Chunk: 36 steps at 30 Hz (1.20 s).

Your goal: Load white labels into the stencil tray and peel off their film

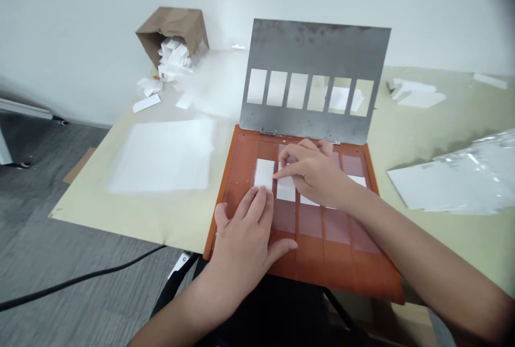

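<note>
An orange tray (237,159) with recessed slots lies in front of me, its hinged grey metal plate (317,49) raised at the back. The plate has a row of rectangular cut-outs. In the tray, a white card (264,171) sits leftmost in a row of several white cards, partly hidden by my hands. My left hand (245,234) is open, with its fingertips on the near end of that card. My right hand (311,170) is over the neighbouring cards. One extended finger meets the leftmost card's right edge, while its other fingers are bent, with nothing visibly gripped.
White sheets (164,156) lie left of the tray, beside a tipped cardboard box (181,20) spilling white pieces. Plastic-wrapped white sheets (446,181) and a small white stack (416,93) are on the right. A black cable (88,276) runs below the table edge.
</note>
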Each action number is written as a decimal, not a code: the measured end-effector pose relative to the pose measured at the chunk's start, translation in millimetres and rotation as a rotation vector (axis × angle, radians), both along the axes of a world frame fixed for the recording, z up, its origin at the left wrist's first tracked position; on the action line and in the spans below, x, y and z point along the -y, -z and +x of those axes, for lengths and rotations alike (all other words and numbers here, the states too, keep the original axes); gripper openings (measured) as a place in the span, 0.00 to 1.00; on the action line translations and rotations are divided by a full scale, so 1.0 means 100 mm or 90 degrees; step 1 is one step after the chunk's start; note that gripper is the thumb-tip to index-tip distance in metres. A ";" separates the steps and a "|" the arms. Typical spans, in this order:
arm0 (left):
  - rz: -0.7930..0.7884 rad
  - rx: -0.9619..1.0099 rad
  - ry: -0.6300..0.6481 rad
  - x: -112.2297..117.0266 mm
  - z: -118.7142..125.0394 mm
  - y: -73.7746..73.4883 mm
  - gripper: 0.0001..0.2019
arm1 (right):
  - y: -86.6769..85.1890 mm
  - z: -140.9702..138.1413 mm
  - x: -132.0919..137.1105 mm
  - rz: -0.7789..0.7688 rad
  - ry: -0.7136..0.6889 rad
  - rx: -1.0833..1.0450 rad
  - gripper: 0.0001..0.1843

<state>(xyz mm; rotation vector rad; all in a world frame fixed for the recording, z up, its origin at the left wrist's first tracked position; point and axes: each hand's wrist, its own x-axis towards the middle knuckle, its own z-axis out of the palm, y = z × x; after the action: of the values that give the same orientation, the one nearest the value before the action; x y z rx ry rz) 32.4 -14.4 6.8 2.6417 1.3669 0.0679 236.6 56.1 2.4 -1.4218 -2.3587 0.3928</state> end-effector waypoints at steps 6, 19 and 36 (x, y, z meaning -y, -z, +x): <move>-0.034 0.007 -0.011 -0.02 0.00 -0.04 0.33 | 0.03 -0.12 -0.01 0.024 0.077 0.046 0.20; 0.057 -0.024 -0.061 0.13 0.03 0.06 0.30 | -0.01 -0.35 0.08 0.018 0.166 0.088 0.17; 0.161 -0.060 -0.073 0.24 0.04 0.09 0.28 | -0.11 -0.44 0.09 -0.040 0.163 -0.073 0.10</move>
<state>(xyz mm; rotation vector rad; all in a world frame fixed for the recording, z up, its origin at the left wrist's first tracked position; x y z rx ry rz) 36.2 -38.5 -2.4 2.7975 1.6406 0.1406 192.6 47.3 13.6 -1.6582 -2.0593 0.4672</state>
